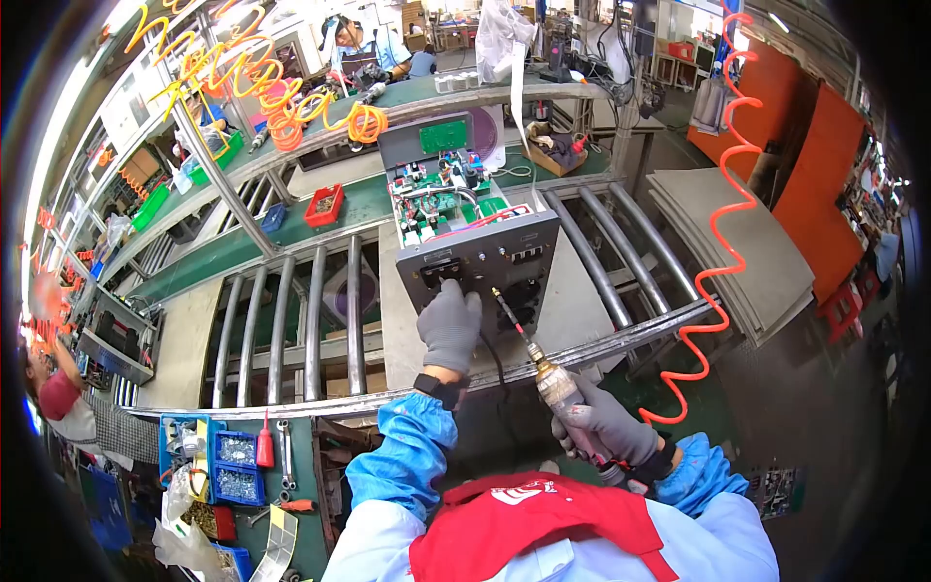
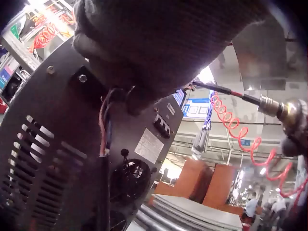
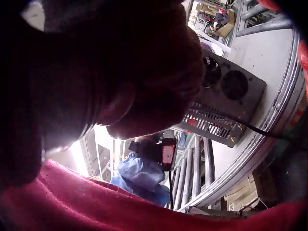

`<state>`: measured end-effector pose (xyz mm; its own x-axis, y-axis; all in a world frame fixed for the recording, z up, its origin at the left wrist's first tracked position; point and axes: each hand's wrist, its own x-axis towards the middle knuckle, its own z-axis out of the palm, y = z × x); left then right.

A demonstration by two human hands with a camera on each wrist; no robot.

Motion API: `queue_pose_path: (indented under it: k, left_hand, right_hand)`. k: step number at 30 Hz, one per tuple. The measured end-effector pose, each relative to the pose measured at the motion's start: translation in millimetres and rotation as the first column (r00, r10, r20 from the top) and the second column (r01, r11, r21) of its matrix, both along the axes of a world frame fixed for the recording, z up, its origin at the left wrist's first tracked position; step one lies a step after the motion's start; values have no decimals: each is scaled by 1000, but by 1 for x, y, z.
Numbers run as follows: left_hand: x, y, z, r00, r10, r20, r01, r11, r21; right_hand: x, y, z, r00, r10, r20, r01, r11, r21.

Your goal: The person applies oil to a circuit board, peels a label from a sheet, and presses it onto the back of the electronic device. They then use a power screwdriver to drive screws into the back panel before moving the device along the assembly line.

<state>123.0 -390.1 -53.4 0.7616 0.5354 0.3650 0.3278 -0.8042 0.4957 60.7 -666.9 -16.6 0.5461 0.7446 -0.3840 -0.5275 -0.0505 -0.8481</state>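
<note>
A dark metal unit point(image 1: 475, 262) with its top uncovered and circuit boards inside stands on the roller line, its panel facing me. My left hand point(image 1: 452, 325), in a grey glove, is at the upper left of that panel. In the left wrist view, its fingers pinch the brown and dark wires point(image 2: 104, 120) of a black cable point(image 2: 104, 192) against the panel. My right hand point(image 1: 613, 423) grips a pneumatic screwdriver point(image 1: 557, 386), its long bit slanting up with the tip close before the panel. A fan grille point(image 2: 130, 180) and slots lie lower on the panel.
Metal rollers point(image 1: 315, 320) run on both sides of the unit. An orange coiled hose point(image 1: 742, 194) hangs at the right. Blue bins of screws point(image 1: 238, 466), a red bottle point(image 1: 265, 441) and wrenches point(image 1: 284, 456) lie on the lower-left bench. A red bin point(image 1: 324, 206) sits behind the rollers.
</note>
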Motion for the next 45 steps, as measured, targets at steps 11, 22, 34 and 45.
queue_pose_path:
  k: [11, 22, 34, 45]
  left_hand:
    - [-14, 26, -30, 916, 58, 396, 246, 700, -671]
    - [-20, 23, -20, 937, 62, 343, 169, 779, -604]
    - [-17, 24, -30, 924, 84, 374, 196, 734, -650]
    - [-32, 16, -28, 909, 89, 407, 202, 760, -618]
  right_hand:
    - [9, 39, 3, 997, 72, 32, -71, 997, -26]
    - [0, 31, -7, 997, 71, 30, -70, 997, -16]
    - [6, 40, -11, 999, 13, 49, -13, 1000, -8]
    - [11, 60, -13, 997, 33, 70, -35, 999, 27]
